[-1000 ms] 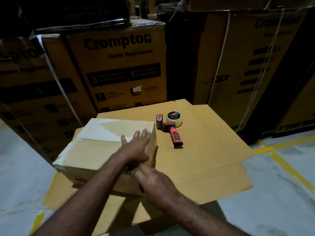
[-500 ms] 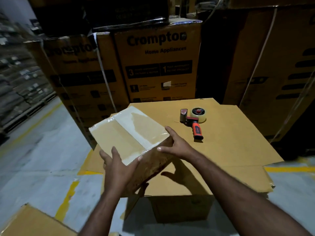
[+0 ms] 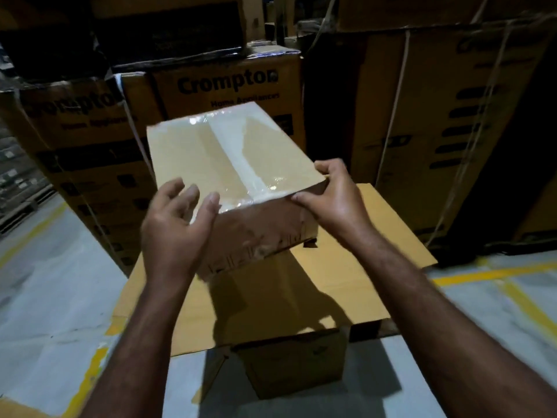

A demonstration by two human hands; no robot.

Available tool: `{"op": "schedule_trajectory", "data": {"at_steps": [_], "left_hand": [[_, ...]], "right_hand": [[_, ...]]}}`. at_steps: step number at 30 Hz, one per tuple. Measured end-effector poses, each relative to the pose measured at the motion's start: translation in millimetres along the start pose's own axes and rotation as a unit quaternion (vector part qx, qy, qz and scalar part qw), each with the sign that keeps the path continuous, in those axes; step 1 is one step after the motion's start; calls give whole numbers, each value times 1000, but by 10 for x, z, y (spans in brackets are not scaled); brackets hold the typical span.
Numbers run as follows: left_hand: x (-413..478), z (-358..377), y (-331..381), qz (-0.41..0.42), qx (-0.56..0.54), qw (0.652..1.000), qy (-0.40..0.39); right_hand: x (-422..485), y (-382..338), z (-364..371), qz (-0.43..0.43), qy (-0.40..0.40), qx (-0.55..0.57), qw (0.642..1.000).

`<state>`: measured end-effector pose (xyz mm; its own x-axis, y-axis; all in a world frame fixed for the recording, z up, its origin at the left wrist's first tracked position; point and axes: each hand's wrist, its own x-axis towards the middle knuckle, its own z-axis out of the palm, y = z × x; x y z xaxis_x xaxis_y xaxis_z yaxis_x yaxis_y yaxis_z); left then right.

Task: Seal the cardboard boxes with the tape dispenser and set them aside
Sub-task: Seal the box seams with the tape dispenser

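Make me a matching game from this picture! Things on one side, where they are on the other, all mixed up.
Things:
1. small box
2. Crompton carton
3. yellow line
4. flat cardboard sheet

Places:
A. painted on the grey floor
B. lying flat below the hands
C. held up by the left hand and right hand
D. stacked at the back

Pairs: 1-C, 2-D, 3-A, 4-B.
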<state>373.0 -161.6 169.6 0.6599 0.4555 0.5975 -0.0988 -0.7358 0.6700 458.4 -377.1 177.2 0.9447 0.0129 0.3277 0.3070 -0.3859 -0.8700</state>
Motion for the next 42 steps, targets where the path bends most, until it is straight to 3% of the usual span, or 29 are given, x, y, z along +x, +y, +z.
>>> {"op": "schedule_trajectory", "data": {"at_steps": [4,7,10,14,20,24,30,37,42], "left_hand": [[126,472,470,40,-71,996,-43],[74,900,712,54,-121,986,-99],[-6,1307,951,75,-153,973,-156],[-88,1866,1299,115,-183,941,-259],[-6,2878,1746,194,-195,886,-375],[60,3456,1975,209,-198,860,-420],[48,4154,2074,194,-190,843,-463],[-11,4783,2219,147,-179,853,-467],[-58,5408,2256,68,-157,857,-486]], "right_hand": [[-84,43,-714,-21,62,-71,995],[-182,185,-1197,7,57,-55,997],[-248,288,-1586,40,121,-81,988],[-230,456,-1985,69,233,-166,956],[-56,831,-2573,115,279,-275,913],[180,1144,-2800,160,309,-267,899],[540,1583,-3022,213,295,-300,882],[997,2060,-3290,244,267,-271,892],[1490,2642,-3561,257,223,-260,904]]}}
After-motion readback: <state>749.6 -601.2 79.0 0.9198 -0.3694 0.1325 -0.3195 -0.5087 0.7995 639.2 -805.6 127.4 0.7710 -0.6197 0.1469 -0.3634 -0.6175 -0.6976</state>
